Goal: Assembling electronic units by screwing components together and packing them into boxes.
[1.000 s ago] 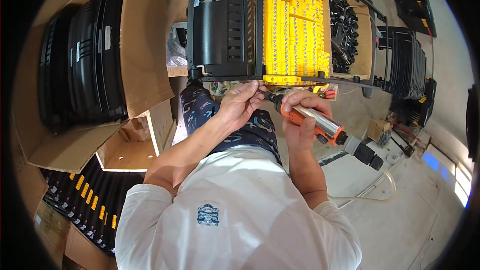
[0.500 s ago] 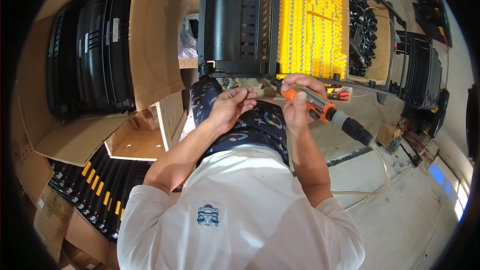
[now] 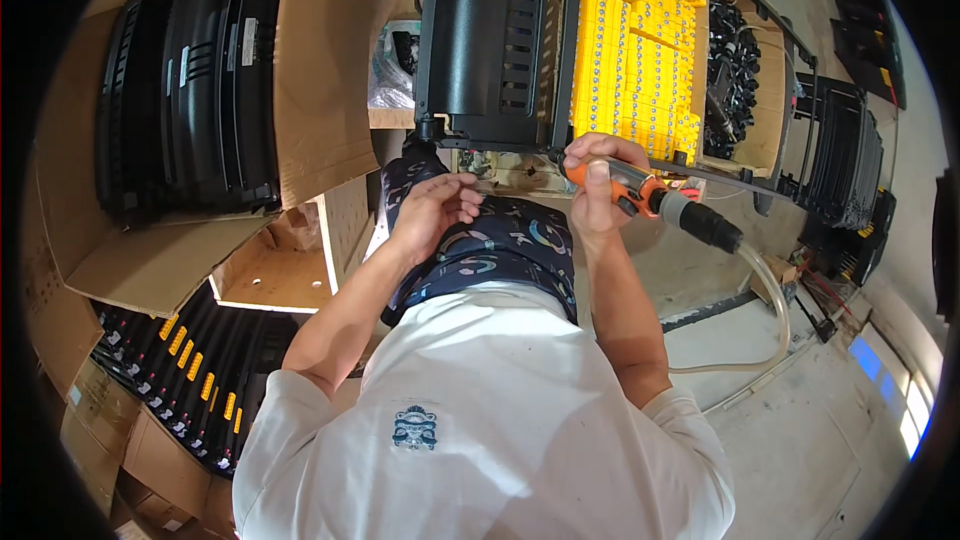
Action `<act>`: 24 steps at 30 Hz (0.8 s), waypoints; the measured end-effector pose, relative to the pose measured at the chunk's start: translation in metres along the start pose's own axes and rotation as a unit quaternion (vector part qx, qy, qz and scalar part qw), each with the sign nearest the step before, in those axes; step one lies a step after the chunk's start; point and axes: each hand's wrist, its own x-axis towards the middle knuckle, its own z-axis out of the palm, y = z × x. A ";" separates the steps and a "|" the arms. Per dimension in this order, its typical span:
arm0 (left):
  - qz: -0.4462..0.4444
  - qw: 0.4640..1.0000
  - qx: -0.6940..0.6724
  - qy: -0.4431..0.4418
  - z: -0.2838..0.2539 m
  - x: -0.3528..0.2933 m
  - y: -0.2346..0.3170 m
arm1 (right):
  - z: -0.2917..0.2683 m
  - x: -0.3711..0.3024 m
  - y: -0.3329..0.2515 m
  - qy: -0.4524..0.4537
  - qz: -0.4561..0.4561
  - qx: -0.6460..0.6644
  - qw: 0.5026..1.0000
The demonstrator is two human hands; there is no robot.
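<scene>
In my right hand (image 3: 600,190) is an orange and silver air screwdriver (image 3: 636,188), its clear hose (image 3: 775,310) curving down behind it. The tool's front end points left, at the near right corner of a black metal frame with a slotted curved panel (image 3: 480,50). Whether the tip touches a screw there is hidden. My left hand (image 3: 437,208) hovers over my lap, left of the tool and just short of the frame's near edge. Its fingers are curled in loosely, and anything small inside them cannot be made out.
Right of the panel lie rows of yellow blocks (image 3: 635,50) with metal studs, then a box of small black parts (image 3: 733,80). At the left a cardboard box (image 3: 325,70) holds black panels (image 3: 195,90). Below it stand a wooden box (image 3: 275,275) and black bars with yellow pieces (image 3: 190,360).
My left hand has drawn away to the left from the screwdriver, its fingers less pinched. The screwdriver stays in my right hand near the frame's corner. The whole view has shifted slightly.
</scene>
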 end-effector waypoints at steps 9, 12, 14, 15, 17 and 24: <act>0.066 0.992 0.072 0.082 -0.036 -0.006 0.014 | 0.001 -0.002 0.000 -0.004 0.015 -0.004 1.000; 0.083 0.987 0.081 0.114 -0.043 -0.001 0.017 | 0.001 -0.003 0.003 -0.001 0.004 -0.022 1.000; 0.086 0.985 0.083 0.128 -0.044 0.000 0.020 | 0.000 -0.004 0.003 -0.001 0.001 -0.039 0.999; 0.087 0.984 0.084 0.134 -0.046 0.001 0.021 | -0.001 -0.004 0.004 0.000 -0.004 -0.056 0.998; 0.088 0.985 0.083 0.123 -0.051 0.003 0.023 | -0.003 -0.005 0.005 0.001 -0.009 -0.071 0.997; 0.104 0.987 0.087 0.087 -0.054 0.007 0.032 | 0.001 -0.002 0.005 -0.022 0.003 -0.024 0.999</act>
